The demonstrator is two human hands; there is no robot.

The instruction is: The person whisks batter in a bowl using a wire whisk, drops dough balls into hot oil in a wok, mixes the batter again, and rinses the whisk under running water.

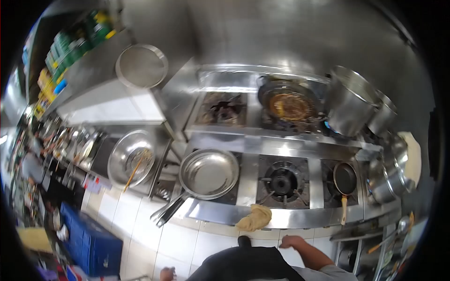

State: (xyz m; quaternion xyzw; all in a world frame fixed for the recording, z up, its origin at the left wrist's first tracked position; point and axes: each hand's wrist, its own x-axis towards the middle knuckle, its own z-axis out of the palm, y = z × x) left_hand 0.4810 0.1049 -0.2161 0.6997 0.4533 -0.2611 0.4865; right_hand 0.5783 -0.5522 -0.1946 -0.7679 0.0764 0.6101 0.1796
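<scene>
One crumpled tan cloth (253,218), softly folded, lies on the front ledge of the shiny steel stove (309,216). Your right hand (291,241) is near that ledge, your left hand (168,274) farther from the stove; I cannot tell whether either's fingers are open or closed. The stove's front burners bear two round pans: one wide silver metal pan (209,175), one small dark pan (345,179).

The kitchen is bright. Glare whitens the long silver steel ledge (287,149) at 3 o'clock and the wide round silver frying pan (208,174) at 7 o'clock. Fisheye distortion curves the edges into black corners; green and yellow containers (68,51) at 10 o'clock blur.
</scene>
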